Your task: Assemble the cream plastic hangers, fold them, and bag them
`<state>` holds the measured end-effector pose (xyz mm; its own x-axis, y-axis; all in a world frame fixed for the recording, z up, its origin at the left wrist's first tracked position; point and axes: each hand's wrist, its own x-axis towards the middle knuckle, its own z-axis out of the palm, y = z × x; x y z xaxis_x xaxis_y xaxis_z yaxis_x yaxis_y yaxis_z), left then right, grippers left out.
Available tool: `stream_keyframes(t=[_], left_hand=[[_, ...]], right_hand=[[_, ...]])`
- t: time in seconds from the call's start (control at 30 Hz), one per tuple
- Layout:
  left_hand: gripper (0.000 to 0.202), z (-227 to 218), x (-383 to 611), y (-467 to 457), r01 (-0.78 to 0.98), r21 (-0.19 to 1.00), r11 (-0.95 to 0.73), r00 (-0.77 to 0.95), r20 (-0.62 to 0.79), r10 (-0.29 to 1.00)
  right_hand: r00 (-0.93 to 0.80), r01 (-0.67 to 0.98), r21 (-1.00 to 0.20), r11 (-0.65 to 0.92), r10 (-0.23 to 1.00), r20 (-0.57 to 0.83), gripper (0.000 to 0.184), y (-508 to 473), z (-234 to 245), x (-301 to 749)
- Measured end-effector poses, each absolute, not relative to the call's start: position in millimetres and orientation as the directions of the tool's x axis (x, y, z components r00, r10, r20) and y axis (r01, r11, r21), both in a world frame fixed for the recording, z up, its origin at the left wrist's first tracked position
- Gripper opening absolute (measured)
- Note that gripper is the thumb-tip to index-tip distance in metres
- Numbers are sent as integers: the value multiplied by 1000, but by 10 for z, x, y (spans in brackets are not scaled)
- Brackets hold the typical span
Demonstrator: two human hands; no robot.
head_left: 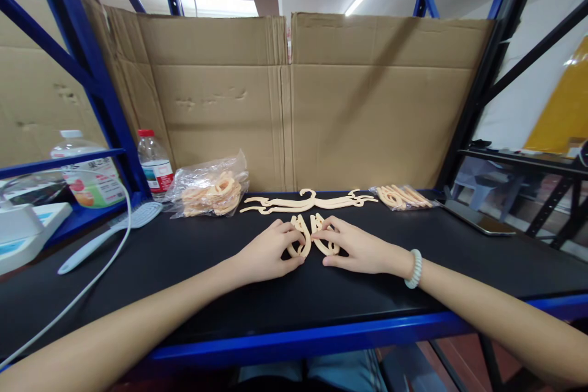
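Note:
Two folded cream plastic hangers lie side by side in the middle of the black tabletop. My left hand (266,252) has its fingers and thumb closed around the left folded hanger (307,246). Around the right folded hanger (316,229) curl the fingers and thumb of my right hand (361,246), with a pale coiled band on that wrist. Just beyond both hands, unfolded hangers (316,203) lie spread across the table, a hook pointing away from me. My fingers partly cover both folded pieces.
Behind on the left sits a clear bag of folded hangers (215,193); a smaller bag (402,197) is at the right. A red-capped bottle (155,165), a pale brush (110,234) and a white cable (98,278) are left. A dark flat device (480,219) lies right. Cardboard (376,116) walls the back.

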<state>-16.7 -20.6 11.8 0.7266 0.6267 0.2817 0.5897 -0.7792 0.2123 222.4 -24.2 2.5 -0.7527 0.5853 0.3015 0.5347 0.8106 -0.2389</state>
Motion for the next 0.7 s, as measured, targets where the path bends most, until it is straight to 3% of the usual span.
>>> stream_keyframes(t=[0.37, 0.6, 0.7], left_hand=[[21, 81, -205, -154, 598, 203, -775, 722, 284, 631], [24, 135, -313, 35, 708, 238, -665, 554, 397, 732], [17, 75, -420, 197, 767, 250, -592, 486, 377, 789]], right_hand=[[-757, 518, -209, 829, 558, 339, 42, -217, 15, 2185], [-446, 685, -268, 678, 680, 582, 30, 342, -48, 2637], [-436, 756, -191, 626, 700, 566, 32, 687, -227, 2957]])
